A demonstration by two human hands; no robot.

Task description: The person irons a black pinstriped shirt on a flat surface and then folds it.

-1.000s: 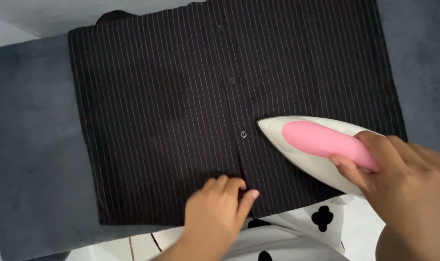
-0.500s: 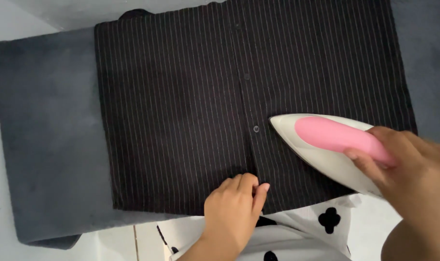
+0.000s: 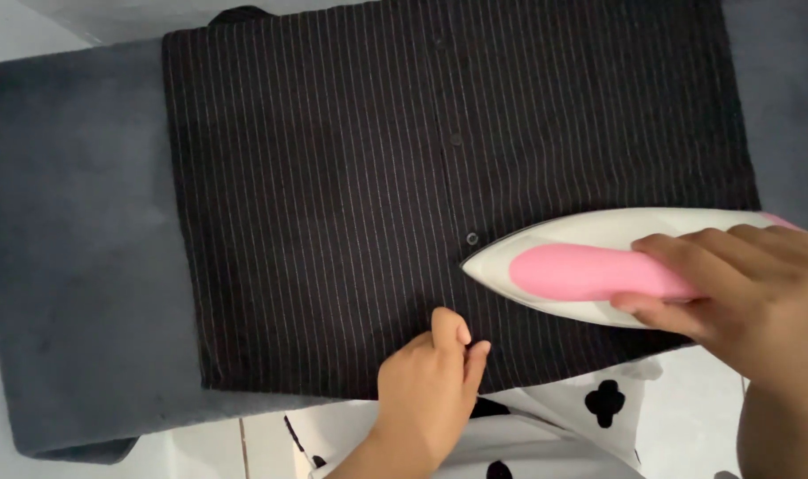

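Plainly, the risks sit where the two hands come close.

Iron: the iron [image 3: 599, 266], white with a pink handle, lies flat on the shirt, tip pointing left, just beside a button.

Right hand: the right hand [image 3: 741, 293] has its grip clamped around the pink handle, fingers over the top and thumb below.

Left hand: the left hand [image 3: 431, 386] pinches the near hem at the placket, finger and thumb together on the cloth.

Shirt: the shirt [image 3: 333, 195], dark with thin pale stripes, lies spread on a grey mat [image 3: 76, 266], its placket running from far to near through the middle.

Burn risk: the iron's tip is near the left hand's fingers; a push toward the near left would likely bring hot metal against them.

Button risk: the button [image 3: 471, 239] lies right at the tip; riding over it could, I judge, melt or crack it, or snag the tip.

Crease risk: if the pinch slackens, the hem may bunch and a fold could be pressed in.

Scorch risk: resting in one spot could leave a shine or mark on dark cloth.

Edge risk: the near hem lies close to the mat's edge, beside white cloth with black shapes [image 3: 599, 399], which the iron could catch.
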